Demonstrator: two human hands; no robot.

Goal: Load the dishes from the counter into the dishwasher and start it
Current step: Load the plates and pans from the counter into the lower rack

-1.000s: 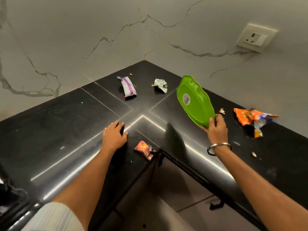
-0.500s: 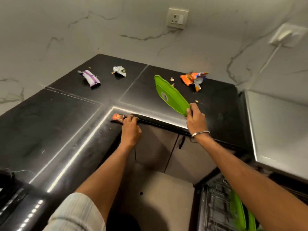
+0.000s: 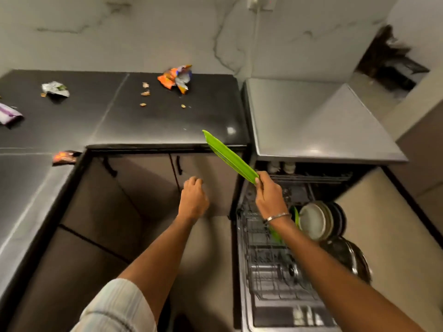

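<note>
My right hand (image 3: 269, 197) grips the near end of a green plastic plate (image 3: 227, 156), held edge-on in the air beside the counter's right end and above the open dishwasher. The pulled-out lower rack (image 3: 271, 267) holds upright plates (image 3: 316, 220), a green item partly hidden behind my wrist, and dark round dishes (image 3: 352, 259). My left hand (image 3: 193, 200) hangs in front of the cabinet doors with loosely curled fingers, holding nothing.
The black counter (image 3: 148, 125) carries an orange snack wrapper (image 3: 176, 77), a crumpled silver wrapper (image 3: 55, 89), a purple packet (image 3: 8, 114), a small orange packet (image 3: 63, 157) at the inner corner, and crumbs. The dishwasher's grey top (image 3: 316, 123) lies right of it.
I have turned right from the counter corner to the dishwasher. My right hand carried the green plate off the counter; my left hand left the counter edge and now hangs free.
</note>
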